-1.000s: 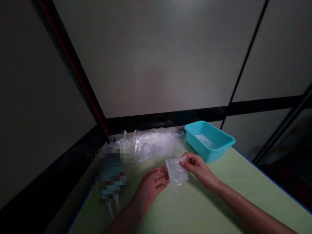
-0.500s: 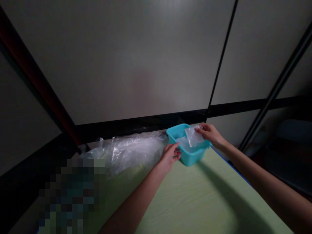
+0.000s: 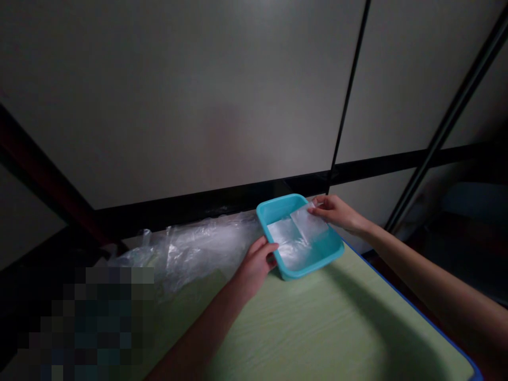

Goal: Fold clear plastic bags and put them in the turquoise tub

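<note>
A turquoise plastic basin is tilted toward me near the far edge of the table. My left hand grips its left rim, thumb over the edge and fingers curled against the outer wall. Over the basin's right side, my right hand pinches the corner of a small clear plastic bag, which hangs down inside. Another clear plastic piece, shiny and flat, lies in the basin beside it. Whether the two overlap or touch is hard to tell.
Crumpled clear plastic sheeting lies to the left, along the back of the pale green tabletop. Behind stand grey panels with dark strips. The table's blue edge runs down the right. A pixelated patch covers the lower left.
The basin has tipped toward me, showing more of its inside. My left hand has closed on its rim. My right hand still holds the small bag, slightly further left in view.
</note>
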